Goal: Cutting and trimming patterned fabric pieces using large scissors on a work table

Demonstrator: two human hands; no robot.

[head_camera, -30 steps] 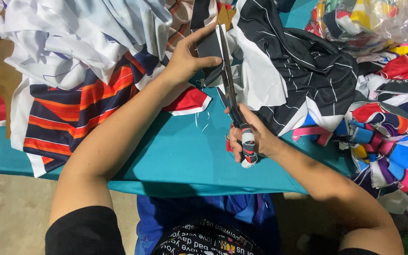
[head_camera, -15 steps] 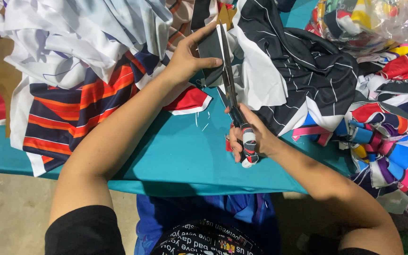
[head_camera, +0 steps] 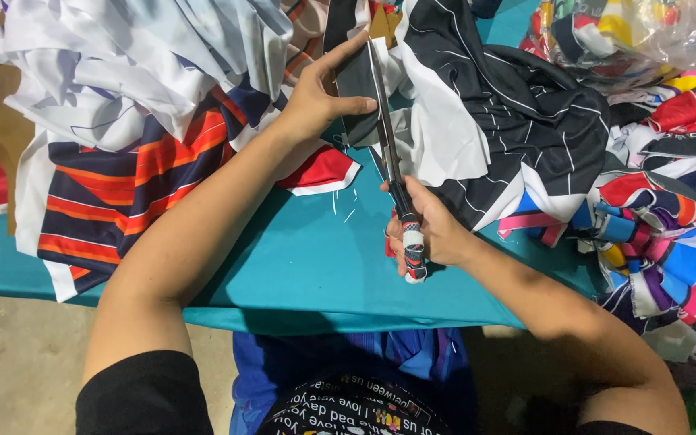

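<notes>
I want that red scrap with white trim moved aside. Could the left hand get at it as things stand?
Probably yes. The red scrap lies uncovered on the teal table just below the left hand, but that hand is pinching the dark strip beside the scissors.

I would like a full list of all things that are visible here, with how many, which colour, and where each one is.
scissors: one, dark blades, handle wrapped in striped cloth, centre, in the right hand, blades at the dark cloth piece
dark cloth piece: one, dark grey, top centre, held by the left hand
black striped fabric: one, black with thin white lines, upper right
white fabric pile: one heap, white, upper left
striped fabric: one, navy, orange and white, left
scrap pile: one heap, many colours, right edge
table cover: one, teal, centre
left hand: one, pinching the cloth
right hand: one, gripping the handle
</notes>
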